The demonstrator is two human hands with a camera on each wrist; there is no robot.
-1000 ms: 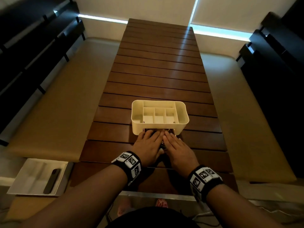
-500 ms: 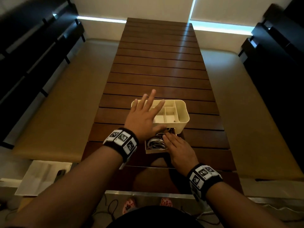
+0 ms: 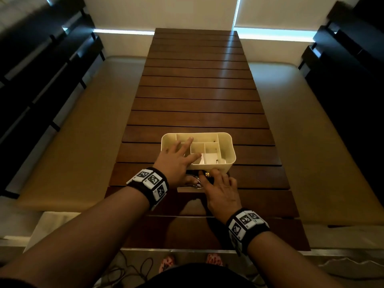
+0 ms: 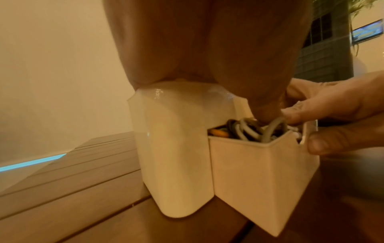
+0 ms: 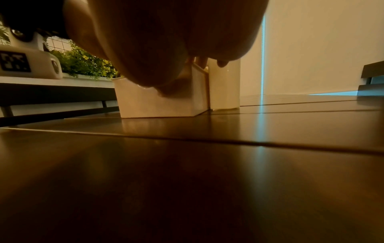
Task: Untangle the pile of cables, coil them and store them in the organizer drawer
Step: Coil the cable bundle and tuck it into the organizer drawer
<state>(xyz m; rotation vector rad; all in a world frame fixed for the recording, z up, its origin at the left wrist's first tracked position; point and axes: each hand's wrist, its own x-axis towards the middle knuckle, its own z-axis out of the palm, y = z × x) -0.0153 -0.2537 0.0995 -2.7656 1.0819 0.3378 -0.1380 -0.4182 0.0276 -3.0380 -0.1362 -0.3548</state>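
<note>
coiled cables (image 4: 247, 129) fill the open drawer (image 4: 264, 177).

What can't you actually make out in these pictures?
- How many cables fill the drawer: in the left wrist view both hands cover part of them.
- Right hand fingertips: the right wrist view is dark, blocked by the palm.
- Organizer near-left compartments: left hand covers them in the head view.

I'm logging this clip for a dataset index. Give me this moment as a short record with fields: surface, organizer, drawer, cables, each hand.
surface: dark slatted wooden table
organizer: cream box with top compartments
drawer: drawer partly pulled out at the near side
cables: coiled cables inside the drawer
left hand: left hand resting flat on the organizer top
right hand: right hand, fingers on the cables
</note>
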